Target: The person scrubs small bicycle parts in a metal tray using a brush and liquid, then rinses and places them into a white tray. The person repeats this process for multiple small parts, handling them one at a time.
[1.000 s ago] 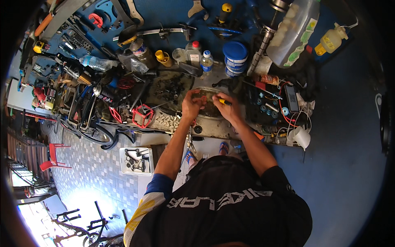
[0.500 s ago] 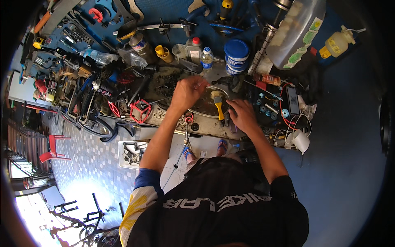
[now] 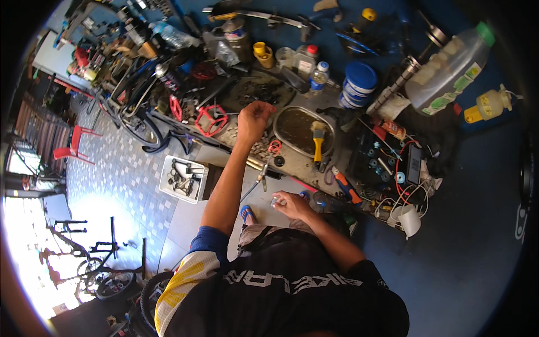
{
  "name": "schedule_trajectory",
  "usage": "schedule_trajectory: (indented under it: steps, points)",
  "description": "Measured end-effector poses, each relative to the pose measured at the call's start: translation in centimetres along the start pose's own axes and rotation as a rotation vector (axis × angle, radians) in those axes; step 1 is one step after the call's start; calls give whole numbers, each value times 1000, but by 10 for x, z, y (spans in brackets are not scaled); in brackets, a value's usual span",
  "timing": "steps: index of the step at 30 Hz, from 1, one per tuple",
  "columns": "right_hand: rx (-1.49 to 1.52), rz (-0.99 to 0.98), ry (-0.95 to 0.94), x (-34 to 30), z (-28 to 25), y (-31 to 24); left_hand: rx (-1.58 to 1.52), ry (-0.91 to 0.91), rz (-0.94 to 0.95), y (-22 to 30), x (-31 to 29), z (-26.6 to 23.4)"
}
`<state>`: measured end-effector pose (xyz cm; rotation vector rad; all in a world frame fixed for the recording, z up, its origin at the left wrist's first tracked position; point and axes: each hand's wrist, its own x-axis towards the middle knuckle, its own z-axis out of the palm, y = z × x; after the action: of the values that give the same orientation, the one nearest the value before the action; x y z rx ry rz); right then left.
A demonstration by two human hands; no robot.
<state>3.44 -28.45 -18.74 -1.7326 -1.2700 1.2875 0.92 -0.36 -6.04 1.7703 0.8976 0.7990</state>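
My left hand (image 3: 255, 119) reaches out over the cluttered workbench with its fingers curled in. It hovers by a dark round tray of small parts (image 3: 255, 92), just left of an oval metal pan (image 3: 292, 126) of dark liquid. A yellow-handled brush (image 3: 318, 143) lies in that pan, with no hand on it. My right hand (image 3: 291, 204) is drawn back close to my body at the bench's front edge, pinching a small shiny metal part (image 3: 275, 200). Orange-handled pliers (image 3: 346, 189) lie just right of that hand.
Red pedals (image 3: 210, 119) and bicycle tyres crowd the bench's left. A blue tub (image 3: 359, 84), a big clear bottle (image 3: 449, 73) and a yellow-capped bottle (image 3: 487, 106) stand at the back right. A white cup (image 3: 410, 220) sits near cables. A white tray of tools (image 3: 182, 178) rests on the tiled floor.
Both hands were together over the pan on the brush. The left hand has moved left and farther out; the right hand has pulled back toward my body. The brush stays in the pan.
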Motion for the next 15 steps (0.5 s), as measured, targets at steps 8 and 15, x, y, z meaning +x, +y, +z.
schedule_trajectory:
  steps: [8,15]
  points:
    - [128,24,617,120,92,40,-251,83,-330,-78,-156,-163]
    - [702,-58,907,154,102,-15,-283,434,-784,-197,-344,-320]
